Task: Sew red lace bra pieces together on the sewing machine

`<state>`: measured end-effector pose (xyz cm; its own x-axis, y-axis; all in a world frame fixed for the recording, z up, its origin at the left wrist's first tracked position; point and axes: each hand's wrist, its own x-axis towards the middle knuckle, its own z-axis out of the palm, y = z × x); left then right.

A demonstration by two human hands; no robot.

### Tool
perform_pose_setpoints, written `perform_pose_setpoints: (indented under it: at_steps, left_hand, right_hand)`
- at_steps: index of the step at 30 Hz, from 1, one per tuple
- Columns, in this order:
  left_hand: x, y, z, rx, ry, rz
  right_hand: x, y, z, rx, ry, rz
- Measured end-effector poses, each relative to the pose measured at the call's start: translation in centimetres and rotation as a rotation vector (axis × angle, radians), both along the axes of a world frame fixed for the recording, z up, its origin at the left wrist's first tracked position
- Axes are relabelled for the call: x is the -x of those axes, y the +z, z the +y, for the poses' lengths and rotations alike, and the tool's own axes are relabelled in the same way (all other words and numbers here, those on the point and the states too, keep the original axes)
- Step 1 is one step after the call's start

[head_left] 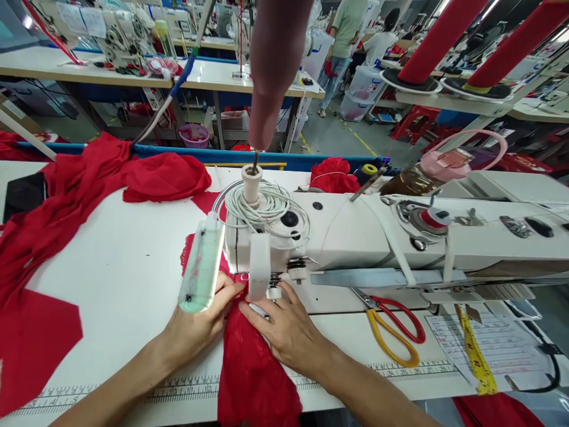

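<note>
A strip of red lace fabric [253,367] runs from the table's front edge up under the needle area of a white sewing machine [355,231]. My left hand [200,323] lies on the fabric's left edge, fingers pressed flat beside the presser foot. My right hand [284,326] rests on the fabric's right side, fingers stretched toward the foot [271,292]. Both hands hold the lace down against the table. A small lamp [202,267] on a flexible neck hangs over my left hand and hides part of it.
Red fabric pieces [66,207] pile up at the left. Scissors with red and yellow handles [393,329] lie right of my right hand, beside a yellow measuring tape [475,356] and a printed sheet [484,344]. Thread cones [440,35] stand at the back right. People stand in the far aisle.
</note>
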<state>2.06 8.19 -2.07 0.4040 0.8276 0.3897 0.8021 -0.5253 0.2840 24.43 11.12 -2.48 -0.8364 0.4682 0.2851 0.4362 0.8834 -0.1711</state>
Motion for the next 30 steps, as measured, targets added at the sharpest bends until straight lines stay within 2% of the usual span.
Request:
perform_pose_setpoints:
  at_steps: [7,11,15,17,19,21,23,25,27,30]
  left_hand:
    - [-0.7,-0.9,-1.0,-0.039,0.069,0.213]
    - [-0.9,-0.3,-0.6,-0.086,0.118,0.309]
    - [-2.2,0.6,-0.5,-0.041,0.195,0.326]
    - [-3.4,0.5,-2.0,-0.059,0.314,0.290]
    - [-4.4,-0.1,-4.4,-0.124,0.441,0.263]
    - [-4.6,-0.9,-7.2,-0.161,0.503,0.263]
    - [-3.4,-1.8,-9.2,-0.138,0.518,0.298]
    - [-0.8,-2.3,-9.6,-0.115,0.499,0.347]
    - [2.7,-2.0,-8.7,-0.085,0.477,0.394]
    - [7.4,-0.3,-5.9,-0.070,0.416,0.483]
  right_hand:
    - [-0.4,0.0,0.0,0.030,-0.003,-0.016]
    - [-0.2,-0.3,0.2,0.034,-0.020,-0.019]
    - [0.1,-0.4,0.5,0.044,-0.062,-0.033]
    - [0.0,-0.4,0.7,0.056,-0.067,-0.016]
    - [-0.3,-0.4,1.1,0.063,-0.095,0.021]
    - [-0.6,-0.5,1.4,0.056,-0.142,0.062]
    - [-0.7,-0.5,1.7,0.038,-0.160,0.079]
    - [-0.5,-0.4,1.8,0.015,-0.133,0.067]
    - [-0.1,-0.2,1.8,0.004,-0.102,0.025]
    - [0.4,0.3,1.7,0.021,-0.082,-0.029]
